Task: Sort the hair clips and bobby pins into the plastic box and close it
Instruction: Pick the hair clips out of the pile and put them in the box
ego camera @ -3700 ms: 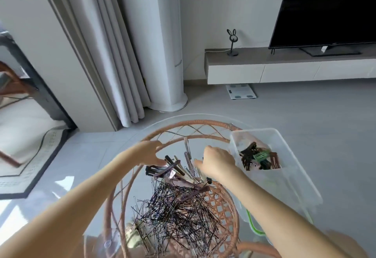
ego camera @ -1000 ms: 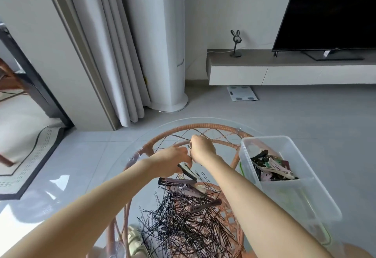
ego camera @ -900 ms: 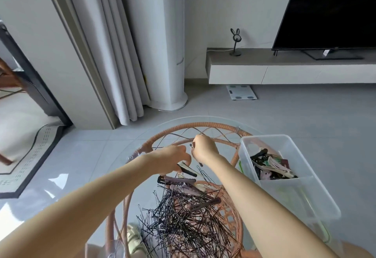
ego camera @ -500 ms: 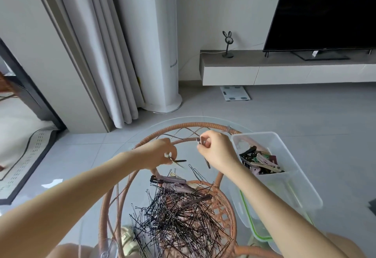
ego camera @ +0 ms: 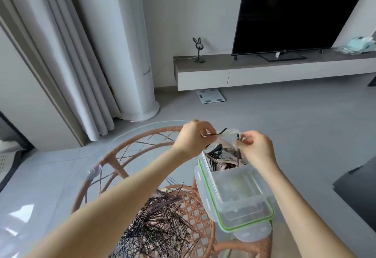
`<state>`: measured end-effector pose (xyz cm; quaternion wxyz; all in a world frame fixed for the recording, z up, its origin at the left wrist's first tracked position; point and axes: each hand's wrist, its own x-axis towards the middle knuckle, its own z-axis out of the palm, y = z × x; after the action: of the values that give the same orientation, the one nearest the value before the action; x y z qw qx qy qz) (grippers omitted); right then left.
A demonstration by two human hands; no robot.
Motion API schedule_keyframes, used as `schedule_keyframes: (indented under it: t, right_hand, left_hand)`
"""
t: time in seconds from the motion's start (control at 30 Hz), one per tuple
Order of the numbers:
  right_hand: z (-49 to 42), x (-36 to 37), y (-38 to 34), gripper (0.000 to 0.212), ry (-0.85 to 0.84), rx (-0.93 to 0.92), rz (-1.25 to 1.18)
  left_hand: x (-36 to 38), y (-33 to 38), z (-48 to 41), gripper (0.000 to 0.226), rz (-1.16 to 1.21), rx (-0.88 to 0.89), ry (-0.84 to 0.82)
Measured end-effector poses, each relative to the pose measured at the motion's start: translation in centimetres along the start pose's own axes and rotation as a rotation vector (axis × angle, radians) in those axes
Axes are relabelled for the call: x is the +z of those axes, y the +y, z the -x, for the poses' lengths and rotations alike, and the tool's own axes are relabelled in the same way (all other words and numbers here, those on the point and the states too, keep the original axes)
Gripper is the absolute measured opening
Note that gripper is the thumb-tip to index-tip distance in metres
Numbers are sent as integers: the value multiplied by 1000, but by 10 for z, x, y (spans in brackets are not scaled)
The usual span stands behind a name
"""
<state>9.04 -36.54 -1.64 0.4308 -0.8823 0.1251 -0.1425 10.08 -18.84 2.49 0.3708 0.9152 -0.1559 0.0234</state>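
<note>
A clear plastic box (ego camera: 236, 184) stands on the glass table, resting on its green-edged lid (ego camera: 247, 220). Several hair clips (ego camera: 222, 157) lie in its far compartment; the near compartment looks bare. My left hand (ego camera: 194, 138) hovers over the box's far left corner, pinching a thin dark hair clip (ego camera: 218, 132). My right hand (ego camera: 254, 149) is over the far compartment, pinching another dark clip (ego camera: 237, 148) that hangs downward. A heap of black bobby pins (ego camera: 158, 227) with a purple clip (ego camera: 165, 203) lies on the table at lower centre.
The round glass tabletop (ego camera: 61, 186) sits on a rattan frame (ego camera: 122, 150). Beyond are grey floor, a curtain (ego camera: 67, 54), a white column unit (ego camera: 126, 44), a low TV bench (ego camera: 274, 68) with a television, and a bathroom scale (ego camera: 210, 96).
Both hands have moved right from the pile to above the box, each carrying a clip. The view has swung so the box sits nearer the centre.
</note>
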Motion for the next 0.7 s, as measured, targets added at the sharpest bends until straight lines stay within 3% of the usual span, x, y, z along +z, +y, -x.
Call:
schedule_keyframes:
  t: [0.1,0.2,0.3,0.4,0.5,0.6,0.7]
  right_hand:
    - [-5,3,10,21,-3,6,28]
    - [-5,1,10,17,-55,-41,133]
    - [-1,-3,1,31,-151,-83,342]
    - [12,-5,-16,35,-89,-218,496]
    - [40,1,-43,28,-62,-444,334]
    - [74,21,-63,27,-409,-604,238]
    - [94,62,-66,36,-694,-648,376]
  left_hand:
    - [28,7,-15,14,-141,9,-28]
    - [40,6,-21,20,-297,20,-191]
    - [31,4,-18,28,-366,75,-292]
    - [0,0,-6,26,-323,116,-265]
    - [-38,-24,14,21,-322,41,-214]
    - [-68,-63,47,19,-414,-120,-293]
    - [-81,-102,84,26,-503,-252,-370]
